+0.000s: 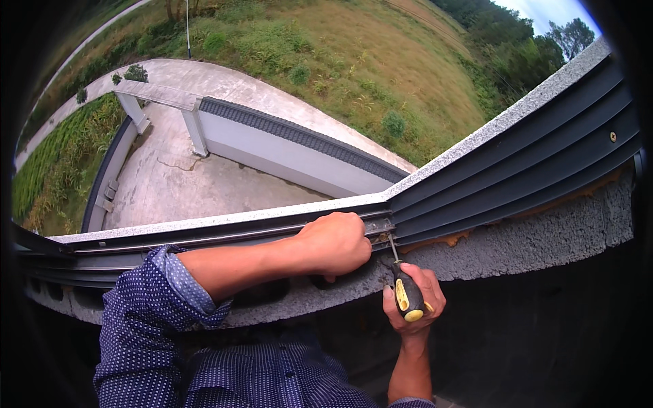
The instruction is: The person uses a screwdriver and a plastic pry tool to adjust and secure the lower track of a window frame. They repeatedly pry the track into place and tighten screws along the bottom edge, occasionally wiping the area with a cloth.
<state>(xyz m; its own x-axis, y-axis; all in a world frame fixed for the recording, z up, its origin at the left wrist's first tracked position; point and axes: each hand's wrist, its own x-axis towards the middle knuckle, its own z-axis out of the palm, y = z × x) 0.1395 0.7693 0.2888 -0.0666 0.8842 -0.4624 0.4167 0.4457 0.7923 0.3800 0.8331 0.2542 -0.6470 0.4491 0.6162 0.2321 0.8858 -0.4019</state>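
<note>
Left hand (335,243) clamps the window track (224,234), right hand (413,299) fisted on the screwdriver (407,292), tip at the joint, probably mid-turn; steady pressure needed

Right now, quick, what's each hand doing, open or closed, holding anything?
Left hand: closed, gripping the dark window frame rail.
Right hand: closed around the black and yellow screwdriver, tip up at the rail.

Screwdriver (407,292) tip hidden — buried in the frame joint (382,230).
</note>
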